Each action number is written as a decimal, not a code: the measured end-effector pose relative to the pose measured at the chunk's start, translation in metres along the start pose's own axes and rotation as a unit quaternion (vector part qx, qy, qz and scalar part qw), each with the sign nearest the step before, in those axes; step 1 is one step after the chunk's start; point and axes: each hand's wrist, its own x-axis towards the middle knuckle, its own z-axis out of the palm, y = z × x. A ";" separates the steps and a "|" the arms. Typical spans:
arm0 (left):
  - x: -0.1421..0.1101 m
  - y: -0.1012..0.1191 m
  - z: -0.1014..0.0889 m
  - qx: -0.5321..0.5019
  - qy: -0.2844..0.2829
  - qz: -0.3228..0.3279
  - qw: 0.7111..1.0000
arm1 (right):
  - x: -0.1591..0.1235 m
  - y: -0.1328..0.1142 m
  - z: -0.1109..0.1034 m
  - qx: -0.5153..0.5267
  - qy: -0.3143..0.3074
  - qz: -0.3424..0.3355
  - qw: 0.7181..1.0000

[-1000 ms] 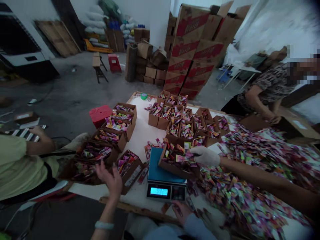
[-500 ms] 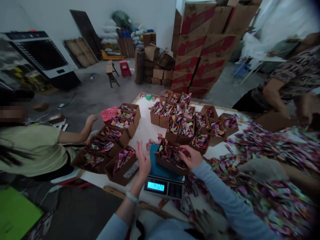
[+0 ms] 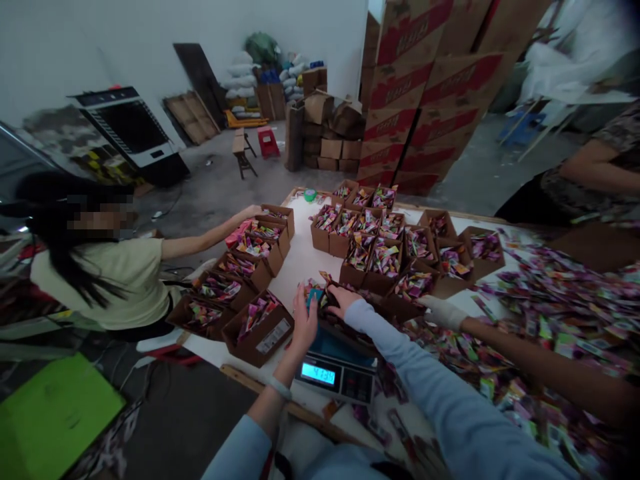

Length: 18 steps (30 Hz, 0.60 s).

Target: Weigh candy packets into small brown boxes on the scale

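An open cardboard box (image 3: 373, 298) filled with small shiny packets sits on the blue-topped digital scale (image 3: 333, 377), whose display is lit. At the box's left end my left hand (image 3: 304, 319) is upright and open, its fingers stretched out and nothing in them. My right hand (image 3: 345, 300) reaches over the box from the right, its fingers bent together among the packets at the left end; what they pinch is hidden. My right forearm covers part of the box. Left of the scale stands another filled box (image 3: 257, 330) with a white label.
Filled boxes (image 3: 215, 288) line the table's left side, and more (image 3: 385, 257) stand grouped beyond the scale. Loose packets (image 3: 565, 320) are heaped at right, where a co-worker's gloved hand (image 3: 443, 312) reaches in. Another person (image 3: 115, 273) reaches toward the left boxes.
My right hand has moved left across the box to its left end. The display reading has changed. A gloved hand has come beside the boxes; the person at left has stretched an arm toward the boxes.
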 end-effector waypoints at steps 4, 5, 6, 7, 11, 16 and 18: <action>-0.002 -0.004 0.006 -0.020 -0.006 -0.020 1.000 | 0.011 0.012 0.019 0.077 0.067 -0.012 0.995; -0.002 -0.005 0.006 -0.022 -0.009 -0.024 0.999 | 0.012 0.015 0.021 0.085 0.073 -0.013 0.994; -0.003 -0.005 0.006 -0.023 -0.011 -0.030 0.999 | 0.012 0.016 0.021 0.087 0.075 -0.018 0.993; -0.003 -0.006 0.005 -0.023 -0.013 -0.035 0.999 | 0.012 0.017 0.021 0.089 0.078 -0.024 0.993; -0.003 -0.007 0.001 -0.031 -0.015 -0.034 0.999 | 0.007 0.020 0.020 0.125 0.125 -0.035 0.984; -0.001 -0.007 -0.002 -0.044 -0.006 -0.035 0.998 | 0.000 0.029 0.018 0.222 0.183 -0.029 0.957; 0.000 -0.009 -0.002 -0.044 0.000 -0.030 0.999 | -0.003 0.034 0.016 0.284 0.210 -0.033 0.935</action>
